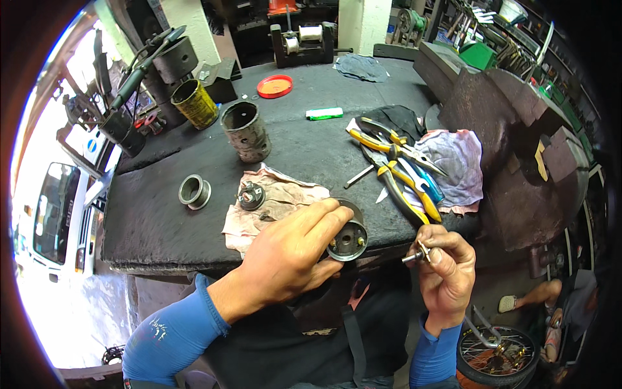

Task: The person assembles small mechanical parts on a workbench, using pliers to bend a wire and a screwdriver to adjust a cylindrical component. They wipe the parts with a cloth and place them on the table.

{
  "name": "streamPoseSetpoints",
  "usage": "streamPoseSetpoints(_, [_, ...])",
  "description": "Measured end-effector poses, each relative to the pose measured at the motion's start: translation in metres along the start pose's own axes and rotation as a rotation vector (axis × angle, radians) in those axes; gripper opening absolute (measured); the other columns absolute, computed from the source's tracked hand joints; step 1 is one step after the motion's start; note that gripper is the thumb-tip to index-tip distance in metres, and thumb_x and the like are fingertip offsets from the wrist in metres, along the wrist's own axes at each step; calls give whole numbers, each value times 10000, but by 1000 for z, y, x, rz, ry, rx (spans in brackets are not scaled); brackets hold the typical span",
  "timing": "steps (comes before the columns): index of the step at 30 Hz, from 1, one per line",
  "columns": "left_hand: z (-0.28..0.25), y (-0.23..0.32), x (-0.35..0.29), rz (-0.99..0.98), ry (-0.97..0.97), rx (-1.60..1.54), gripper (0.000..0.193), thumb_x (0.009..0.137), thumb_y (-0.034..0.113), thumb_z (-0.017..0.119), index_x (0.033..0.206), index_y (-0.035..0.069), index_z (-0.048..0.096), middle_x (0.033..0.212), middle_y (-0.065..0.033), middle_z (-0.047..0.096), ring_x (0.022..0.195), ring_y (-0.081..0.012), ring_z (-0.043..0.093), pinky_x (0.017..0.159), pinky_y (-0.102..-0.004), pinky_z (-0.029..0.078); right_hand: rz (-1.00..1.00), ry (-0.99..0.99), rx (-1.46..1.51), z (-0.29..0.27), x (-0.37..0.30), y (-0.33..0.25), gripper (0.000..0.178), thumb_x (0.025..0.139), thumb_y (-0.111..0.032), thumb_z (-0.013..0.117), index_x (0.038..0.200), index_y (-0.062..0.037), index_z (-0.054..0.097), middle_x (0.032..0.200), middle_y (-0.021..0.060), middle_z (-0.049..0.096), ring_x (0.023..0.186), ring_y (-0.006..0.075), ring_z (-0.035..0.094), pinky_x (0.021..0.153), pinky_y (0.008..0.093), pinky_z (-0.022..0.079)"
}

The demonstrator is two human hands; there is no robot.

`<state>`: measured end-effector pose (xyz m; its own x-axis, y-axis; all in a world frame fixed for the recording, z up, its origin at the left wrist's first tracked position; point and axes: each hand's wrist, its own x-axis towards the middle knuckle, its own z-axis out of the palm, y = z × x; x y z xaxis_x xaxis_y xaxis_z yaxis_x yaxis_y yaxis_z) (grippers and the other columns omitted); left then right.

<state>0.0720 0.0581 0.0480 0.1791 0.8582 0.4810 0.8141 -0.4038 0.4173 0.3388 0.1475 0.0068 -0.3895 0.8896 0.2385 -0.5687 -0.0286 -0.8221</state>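
At the bench's front edge my left hand is wrapped round a cylindrical metal housing, whose open end faces me. Small brass-coloured spots show inside it. To its right, my right hand pinches a small metal part with a short pin between thumb and fingers. The part is apart from the housing. Beyond my left hand a stained pink cloth lies flat, bearing a dark round part with terminals. A flanged metal ring rests left of that cloth.
Yellow-black pliers lie beside a rag at right, near a large vise. Farther back are an upright metal cylinder, a yellow can, a red lid and a green-white tube. Another person's leg shows at lower right.
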Motion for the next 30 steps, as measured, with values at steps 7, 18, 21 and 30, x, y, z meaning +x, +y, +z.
streamPoseSetpoints(7, [4, 5, 7, 99, -22, 69, 697, 693, 125, 953, 1323, -2, 681, 1274, -199, 717, 1143, -395, 725, 955, -476, 599, 17, 115, 12, -23, -24, 10, 217, 945, -32, 804, 1130, 78, 778, 1153, 201, 727, 909, 224, 738, 774, 377, 669])
streamPoseSetpoints(18, [-14, 18, 3, 109, -13, 31, 687, 655, 193, 981, 1258, -3, 719, 1181, -183, 771, 1059, -362, 769, 882, -431, 596, -10, 117, -45, -21, -29, 6, 227, 924, -74, 829, 1105, 52, 776, 1152, 218, 702, 923, 238, 717, 762, 375, 666])
streamPoseSetpoints(21, [-23, 41, -8, 34, -30, -84, 694, 630, 205, 999, 1236, -4, 734, 1146, -169, 773, 1002, -354, 759, 856, -412, 583, -18, 119, -64, -20, -30, 1, 219, 932, -104, 831, 1092, 35, 774, 1121, 201, 690, 926, 238, 713, 749, 366, 673])
streamPoseSetpoints(30, [-2, 76, -59, -281, -89, -421, 636, 668, 173, 989, 1224, 14, 726, 1040, -109, 758, 854, -301, 652, 792, -393, 556, 70, 53, -83, -13, -46, 13, 235, 943, -95, 819, 1128, 43, 773, 1183, 214, 697, 942, 245, 712, 758, 375, 660])
